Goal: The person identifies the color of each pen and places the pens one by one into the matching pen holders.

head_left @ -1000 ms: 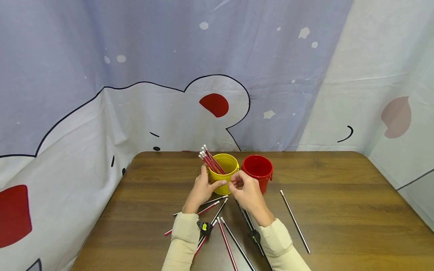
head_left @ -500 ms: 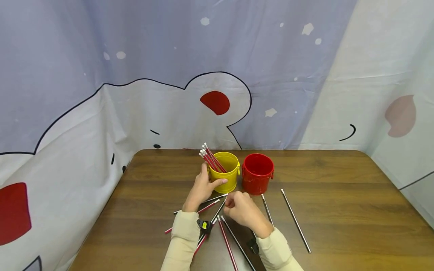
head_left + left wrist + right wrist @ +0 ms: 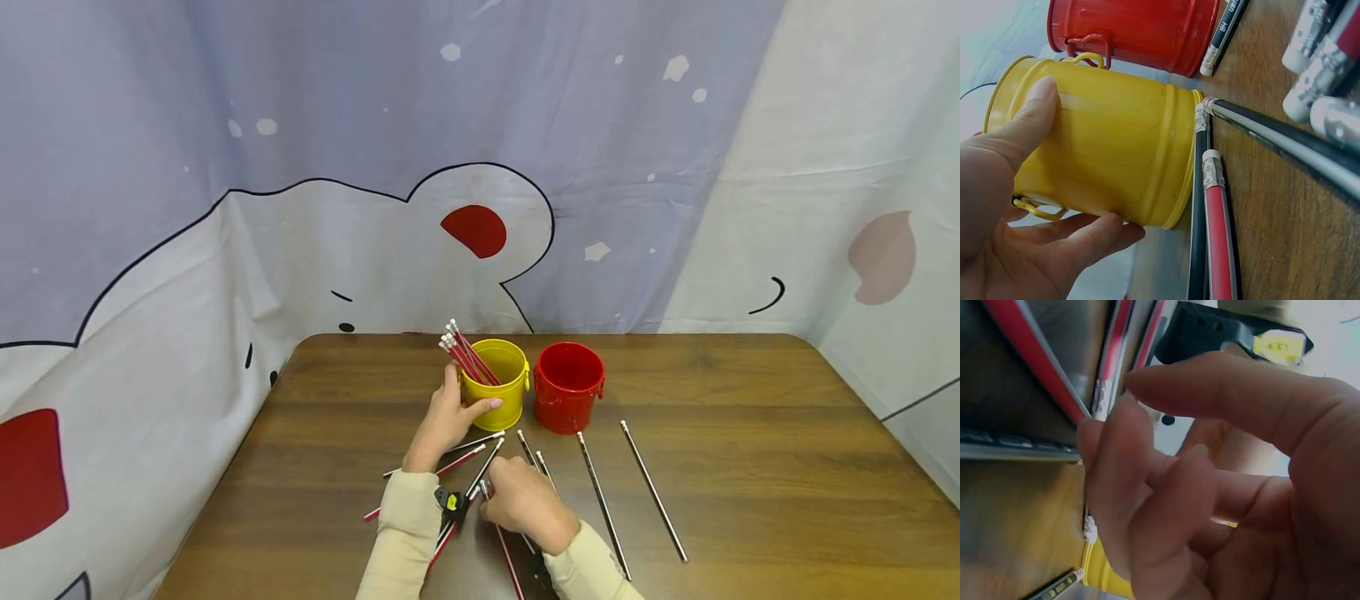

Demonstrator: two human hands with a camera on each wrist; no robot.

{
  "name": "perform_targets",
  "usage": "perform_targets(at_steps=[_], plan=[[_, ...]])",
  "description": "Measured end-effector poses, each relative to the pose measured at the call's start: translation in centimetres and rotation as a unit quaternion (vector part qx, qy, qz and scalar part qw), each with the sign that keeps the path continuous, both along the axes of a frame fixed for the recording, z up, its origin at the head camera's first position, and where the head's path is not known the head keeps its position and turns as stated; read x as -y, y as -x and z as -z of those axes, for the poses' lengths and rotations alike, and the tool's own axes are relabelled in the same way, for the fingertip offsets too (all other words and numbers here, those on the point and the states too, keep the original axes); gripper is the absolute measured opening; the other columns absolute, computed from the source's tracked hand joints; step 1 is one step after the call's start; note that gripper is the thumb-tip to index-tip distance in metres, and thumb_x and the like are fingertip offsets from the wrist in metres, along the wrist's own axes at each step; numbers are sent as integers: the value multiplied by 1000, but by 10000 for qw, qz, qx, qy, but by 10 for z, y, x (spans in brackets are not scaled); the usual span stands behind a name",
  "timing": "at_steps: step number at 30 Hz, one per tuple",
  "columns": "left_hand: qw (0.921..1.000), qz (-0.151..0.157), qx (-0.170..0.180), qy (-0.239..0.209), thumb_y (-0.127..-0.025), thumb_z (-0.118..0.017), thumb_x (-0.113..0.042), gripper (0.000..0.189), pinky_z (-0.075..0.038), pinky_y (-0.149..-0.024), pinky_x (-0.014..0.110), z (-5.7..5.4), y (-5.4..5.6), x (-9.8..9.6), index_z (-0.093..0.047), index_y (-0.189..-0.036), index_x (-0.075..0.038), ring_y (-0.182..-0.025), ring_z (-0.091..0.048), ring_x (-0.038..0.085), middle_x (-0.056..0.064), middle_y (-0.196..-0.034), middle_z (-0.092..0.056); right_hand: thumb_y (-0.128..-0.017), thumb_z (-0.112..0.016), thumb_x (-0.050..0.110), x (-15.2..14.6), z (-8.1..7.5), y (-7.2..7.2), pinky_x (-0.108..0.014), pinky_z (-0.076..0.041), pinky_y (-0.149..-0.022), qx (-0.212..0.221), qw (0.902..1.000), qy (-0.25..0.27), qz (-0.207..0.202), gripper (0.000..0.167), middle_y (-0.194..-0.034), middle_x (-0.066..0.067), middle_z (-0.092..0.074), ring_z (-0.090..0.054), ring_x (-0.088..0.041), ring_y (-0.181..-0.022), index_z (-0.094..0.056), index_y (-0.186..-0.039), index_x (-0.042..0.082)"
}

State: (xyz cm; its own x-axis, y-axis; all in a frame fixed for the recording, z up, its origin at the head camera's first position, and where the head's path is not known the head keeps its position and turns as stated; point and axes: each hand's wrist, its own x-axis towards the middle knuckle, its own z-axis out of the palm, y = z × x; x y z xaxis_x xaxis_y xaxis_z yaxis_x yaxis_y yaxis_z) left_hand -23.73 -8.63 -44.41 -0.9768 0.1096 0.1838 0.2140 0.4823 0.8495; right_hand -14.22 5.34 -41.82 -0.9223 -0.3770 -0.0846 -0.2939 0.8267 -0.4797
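My left hand grips the yellow bucket from its left side, thumb on the near wall and fingers round the other side. Several red pencils lean in that bucket, white erasers up. To its right stands a red bucket. My right hand is low over the table with loosely bent fingers, right at the eraser end of a red pencil. In the right wrist view, this red pencil ends at the fingertips; nothing shows held between thumb and fingers.
Black and red pencils lie spread in front of the buckets, including a black pencil far right and another black pencil beside it. A red pencil lies close by the yellow bucket's base. A printed curtain hangs behind the table.
My right hand has moved from beside the yellow bucket back toward me, down among the pencils, uncovering the black pencils under it. My left hand stays on the yellow bucket.
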Motion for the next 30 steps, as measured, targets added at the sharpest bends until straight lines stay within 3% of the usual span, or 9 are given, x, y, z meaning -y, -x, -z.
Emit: perform_targets(at_steps=[13,22,30], plan=[[10000,29,19,-61,-75,-71,-43,77,-39,-99,42,3,-1,1,-27,-132,-15,-111,-52,23,11,-122,-52,-62,-69,4,12,8,-9,-33,-32,-39,-26,9974,-686,196,13,-55,-1,-48,-41,-18,-45,-58,-60,9],[9998,89,74,-129,-76,-71,-41,76,-39,-99,42,1,-1,1,-27,-133,-14,-111,-52,22,10,-122,-52,-60,-66,1,16,10,-14,-34,-32,-38,-255,9964,-722,367,16,-55,-3,-51,-43,-18,-44,-54,-57,11],[9999,49,28,-94,-75,-71,-43,76,-40,-99,42,0,-1,0,-28,-131,-14,-110,-52,23,10,-121,-53,-61,-67,3,22,13,-15,-37,-37,-42,-267,9938,-889,618,12,-59,-4,-54,-47,-20,-48,-57,-64,10]])
